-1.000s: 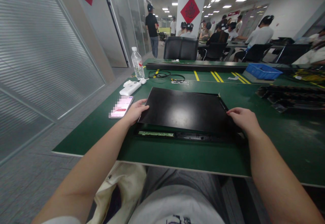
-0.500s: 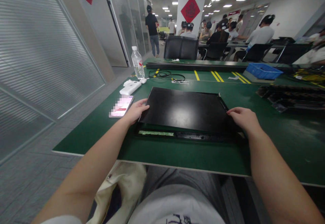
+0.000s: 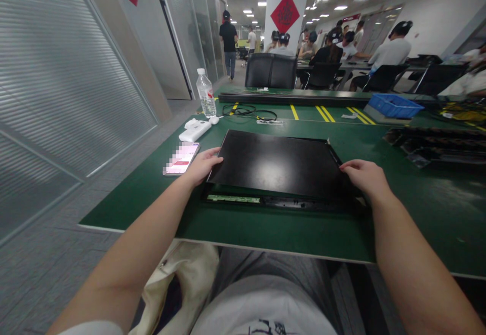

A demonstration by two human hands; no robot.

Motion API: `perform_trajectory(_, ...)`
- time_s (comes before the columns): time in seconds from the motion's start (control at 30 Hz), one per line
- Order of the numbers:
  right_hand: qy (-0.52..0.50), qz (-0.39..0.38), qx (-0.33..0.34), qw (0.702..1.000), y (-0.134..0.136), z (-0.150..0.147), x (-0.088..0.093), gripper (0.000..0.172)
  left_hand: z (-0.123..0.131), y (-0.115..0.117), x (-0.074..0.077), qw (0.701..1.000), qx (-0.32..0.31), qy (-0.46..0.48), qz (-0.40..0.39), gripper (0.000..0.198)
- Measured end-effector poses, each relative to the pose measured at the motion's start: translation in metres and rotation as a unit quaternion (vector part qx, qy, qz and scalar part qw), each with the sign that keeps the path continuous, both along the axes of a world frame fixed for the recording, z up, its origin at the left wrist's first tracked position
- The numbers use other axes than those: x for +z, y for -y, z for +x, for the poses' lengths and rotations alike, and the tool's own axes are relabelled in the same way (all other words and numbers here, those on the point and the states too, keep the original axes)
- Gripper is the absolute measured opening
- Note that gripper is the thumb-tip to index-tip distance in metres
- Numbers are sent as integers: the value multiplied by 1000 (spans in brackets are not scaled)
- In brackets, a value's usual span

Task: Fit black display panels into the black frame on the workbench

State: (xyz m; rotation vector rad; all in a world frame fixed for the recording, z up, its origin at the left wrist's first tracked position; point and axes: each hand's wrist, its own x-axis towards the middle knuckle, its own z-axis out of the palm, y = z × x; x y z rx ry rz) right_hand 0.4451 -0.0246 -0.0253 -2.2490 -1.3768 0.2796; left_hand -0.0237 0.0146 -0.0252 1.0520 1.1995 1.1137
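A flat black display panel [image 3: 273,163] lies across a dark frame on the green table, its near edge a little away from the frame's near side. Along that side a green circuit board strip [image 3: 233,199] shows beside the black frame bar [image 3: 299,204]. My left hand [image 3: 205,165] grips the panel's left edge, thumb on top and fingers partly hidden. At the right edge my right hand [image 3: 362,175] is closed, thumb and forefinger pinching the panel's rim. Whether it also holds the frame beneath I cannot tell.
Left of the panel lie a phone [image 3: 182,158] and a white power bank [image 3: 195,131], with a water bottle [image 3: 206,93] behind. Black cables [image 3: 246,111] and a long black bar [image 3: 304,99] are farther back. A blue bin [image 3: 395,106] and stacked dark parts [image 3: 436,145] stand right.
My hands and the panel look the same as half a second ago. In the background, a person in a black shirt has walked farther off.
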Motion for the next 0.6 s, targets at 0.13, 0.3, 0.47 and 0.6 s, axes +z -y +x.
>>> perform_trajectory(0.13, 2, 1, -1, 1000, 1, -2, 2, 21, 0, 0, 1, 1000, -2, -2, 1, 58)
perform_trajectory(0.3, 1, 9, 2, 1000, 0, -1, 1, 20, 0, 0, 3, 1000, -1, -6, -9, 60)
perform_trajectory(0.47, -4, 11, -3, 1000, -1, -1, -1, 19, -1, -1, 3, 1000, -11, 10, -16, 65)
perform_trajectory(0.6, -18, 4, -6, 1000, 0, -1, 1, 20, -2, -3, 1, 1000, -15, 9, -22, 68)
